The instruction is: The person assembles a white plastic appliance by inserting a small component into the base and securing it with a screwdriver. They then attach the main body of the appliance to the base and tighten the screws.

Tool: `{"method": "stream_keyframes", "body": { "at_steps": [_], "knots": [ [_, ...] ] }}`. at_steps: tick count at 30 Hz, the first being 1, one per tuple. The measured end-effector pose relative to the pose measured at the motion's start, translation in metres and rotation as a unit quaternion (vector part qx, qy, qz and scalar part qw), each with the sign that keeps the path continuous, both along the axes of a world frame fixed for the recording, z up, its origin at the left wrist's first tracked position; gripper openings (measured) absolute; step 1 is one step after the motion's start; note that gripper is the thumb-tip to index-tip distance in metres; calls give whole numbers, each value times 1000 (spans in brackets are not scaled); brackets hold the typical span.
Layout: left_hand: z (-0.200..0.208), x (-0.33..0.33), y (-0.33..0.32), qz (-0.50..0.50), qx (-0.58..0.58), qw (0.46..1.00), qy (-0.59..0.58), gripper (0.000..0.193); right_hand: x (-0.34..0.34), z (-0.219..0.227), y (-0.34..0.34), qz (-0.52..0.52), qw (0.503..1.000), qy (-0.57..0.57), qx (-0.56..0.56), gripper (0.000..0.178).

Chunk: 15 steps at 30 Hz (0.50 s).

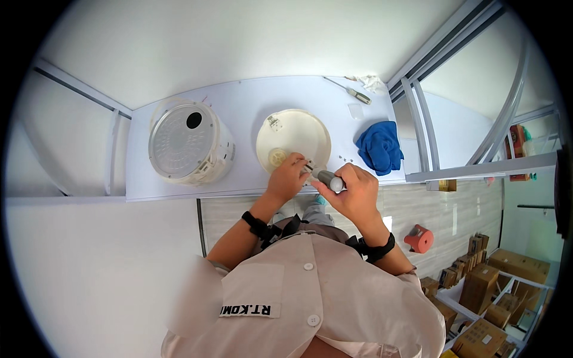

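The round cream shell (301, 138) lies on the bench (246, 101) in front of the person, hollow side up. The right hand (356, 186) has its grip closed around the handle of a grey-handled screwdriver (327, 178), whose shank points in at the shell's near right rim. The left hand (287, 177) is at the shell's near edge, fingers bunched by the screwdriver's shank; whether this grip pinches the shank, a small part or the rim cannot be told.

The work looks to be partway through. A cream disc fitting (277, 157) and a small white fitting (274, 124) sit inside the shell, at its near left and far left. Small dark pieces (346, 159), probably screws, lie loose to the shell's right, so some fastening or unfastening seems left; the direction cannot be told. The drum-shaped appliance (190, 143) stands left of the shell, apart from it. A spare screwdriver (358, 95) lies beyond the shell to the right, unused.
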State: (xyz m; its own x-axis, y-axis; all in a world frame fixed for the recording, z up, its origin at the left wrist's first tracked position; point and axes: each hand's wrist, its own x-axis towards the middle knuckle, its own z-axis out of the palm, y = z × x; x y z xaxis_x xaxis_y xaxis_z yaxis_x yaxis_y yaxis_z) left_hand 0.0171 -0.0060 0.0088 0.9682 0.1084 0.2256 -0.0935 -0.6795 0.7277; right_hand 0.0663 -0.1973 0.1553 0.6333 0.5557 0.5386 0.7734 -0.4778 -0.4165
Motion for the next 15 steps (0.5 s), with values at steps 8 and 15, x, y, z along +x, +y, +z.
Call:
{"method": "stream_keyframes", "body": {
  "at_steps": [8, 15],
  "knots": [
    [-9, 7, -3, 21, -33, 999, -10, 18, -10, 7, -2, -33, 998, 15, -54, 32],
    [-6, 9, -8, 37, -32, 999, 7, 14, -9, 6, -10, -21, 994, -26, -106, 35]
  ]
}}
